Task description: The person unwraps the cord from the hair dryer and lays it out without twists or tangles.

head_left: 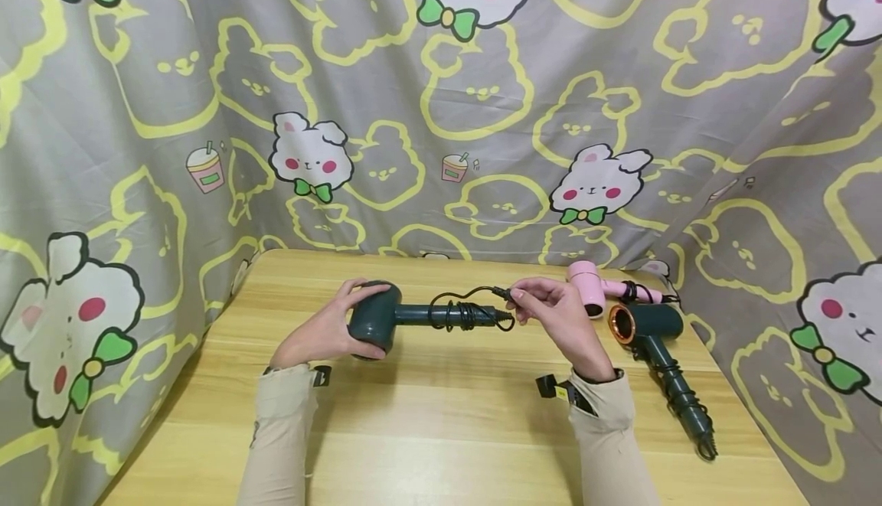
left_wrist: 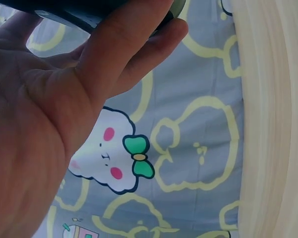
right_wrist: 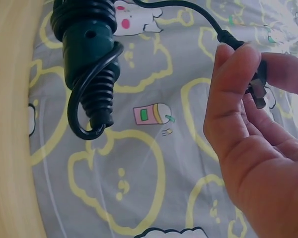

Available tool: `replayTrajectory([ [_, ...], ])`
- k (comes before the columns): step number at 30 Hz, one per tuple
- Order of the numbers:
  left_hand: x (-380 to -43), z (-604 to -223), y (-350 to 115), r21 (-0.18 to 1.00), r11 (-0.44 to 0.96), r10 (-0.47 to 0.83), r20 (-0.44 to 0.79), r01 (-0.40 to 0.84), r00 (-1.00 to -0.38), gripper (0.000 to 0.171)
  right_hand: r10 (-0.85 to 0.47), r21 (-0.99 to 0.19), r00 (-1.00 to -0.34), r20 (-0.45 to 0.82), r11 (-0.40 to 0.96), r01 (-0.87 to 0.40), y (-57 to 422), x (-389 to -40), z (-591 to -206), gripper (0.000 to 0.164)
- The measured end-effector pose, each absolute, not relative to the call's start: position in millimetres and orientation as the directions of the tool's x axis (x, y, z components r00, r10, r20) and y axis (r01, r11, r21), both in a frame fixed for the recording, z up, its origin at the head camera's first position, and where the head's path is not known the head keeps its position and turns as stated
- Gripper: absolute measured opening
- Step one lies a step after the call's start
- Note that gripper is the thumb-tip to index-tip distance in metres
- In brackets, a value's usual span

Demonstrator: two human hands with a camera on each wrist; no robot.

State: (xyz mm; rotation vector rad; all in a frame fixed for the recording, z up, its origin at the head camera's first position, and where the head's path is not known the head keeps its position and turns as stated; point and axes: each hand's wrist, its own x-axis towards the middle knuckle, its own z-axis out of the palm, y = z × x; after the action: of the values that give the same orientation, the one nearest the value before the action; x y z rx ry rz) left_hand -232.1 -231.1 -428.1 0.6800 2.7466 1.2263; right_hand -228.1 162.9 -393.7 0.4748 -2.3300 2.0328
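Beige cloth sleeves (head_left: 279,437) are nearest, entering at the lower edge of the frame. At the centre is one dark green plastic hair dryer (head_left: 413,315) with a short barrel and a straight handle, over a light wooden table (head_left: 427,429). The left hand (head_left: 324,330) grips its barrel — thumb at the lower side, fingers at the upper side. The right hand (head_left: 561,318) pinches a black plug (right_wrist: 259,91) with metal pins; its thin black cord (head_left: 458,315) is wound about the handle. At the right of the frame lie a pink hair dryer (head_left: 586,289) and, just below it, a second dark green hair dryer with a copper-coloured ring (head_left: 660,360) — both have cords wrapped on their handles. Grey patterned curtain (head_left: 386,93) fills the upper part.
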Motion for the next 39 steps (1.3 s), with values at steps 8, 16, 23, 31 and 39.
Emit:
replayTrajectory([
  [8,-232,-428,-232,0.721,0.591,0.408,0.120,0.362,-0.905,0.106,-0.296,-0.954,-0.929,0.224,0.129,-0.271,162,-221,-389,0.025],
  [16,-233,-429,-234,0.722,0.586,0.411,0.126,0.368,-0.903,0.105,-0.412,-0.951,-0.892,0.187,0.152,-0.269,163,-218,-389,0.023],
  [23,-233,-431,-235,0.723,0.584,0.409,0.132,0.370,-0.903,0.105,-0.501,-0.952,-0.851,0.159,0.149,-0.266,163,-217,-388,0.021],
  [31,-231,-427,-236,0.723,0.584,0.400,0.139,0.369,-0.906,0.105,-0.615,-0.946,-0.777,0.133,0.155,-0.284,165,-220,-391,0.017],
  [39,-230,-426,-239,0.723,0.584,0.396,0.143,0.369,-0.907,0.104,-0.681,-0.958,-0.728,0.073,0.156,-0.241,166,-224,-398,0.017],
])
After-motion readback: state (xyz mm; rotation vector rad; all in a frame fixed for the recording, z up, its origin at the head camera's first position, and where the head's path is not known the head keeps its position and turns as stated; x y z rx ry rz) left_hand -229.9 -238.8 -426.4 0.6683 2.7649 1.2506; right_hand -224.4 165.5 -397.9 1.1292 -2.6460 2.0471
